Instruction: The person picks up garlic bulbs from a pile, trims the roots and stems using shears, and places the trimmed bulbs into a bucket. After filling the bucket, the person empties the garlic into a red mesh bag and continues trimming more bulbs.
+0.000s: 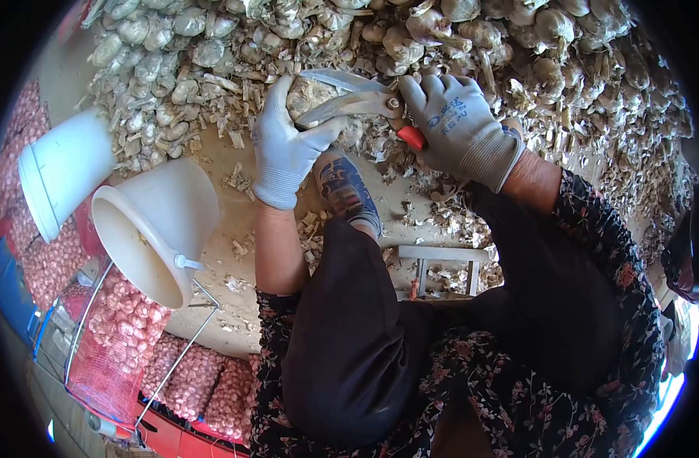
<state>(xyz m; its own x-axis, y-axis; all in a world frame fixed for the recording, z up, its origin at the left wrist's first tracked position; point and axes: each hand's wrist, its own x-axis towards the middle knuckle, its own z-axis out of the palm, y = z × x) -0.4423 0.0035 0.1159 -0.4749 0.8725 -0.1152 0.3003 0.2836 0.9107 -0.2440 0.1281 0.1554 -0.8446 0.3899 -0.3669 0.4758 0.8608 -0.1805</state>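
Note:
My left hand (279, 145), in a pale knitted work glove, has its thumb and fingers around a garlic bulb (307, 95). Pruning shears (357, 103) with a red handle are gripped in my right hand (452, 118), gloved the same way. Their curved blades stand apart, one above and one across the bulb in this view. A large heap of dry garlic bulbs (410, 38) with stems lies just beyond both hands. Loose papery skins and cut stems (456, 229) cover the floor below them.
A white bucket (158, 221) lies tilted on a metal frame (200, 347) at the left, beside another white bucket (67, 164). Red mesh sacks of garlic (128, 328) stand behind. A low metal stool (441, 253) sits between my legs, near my shoe (345, 187).

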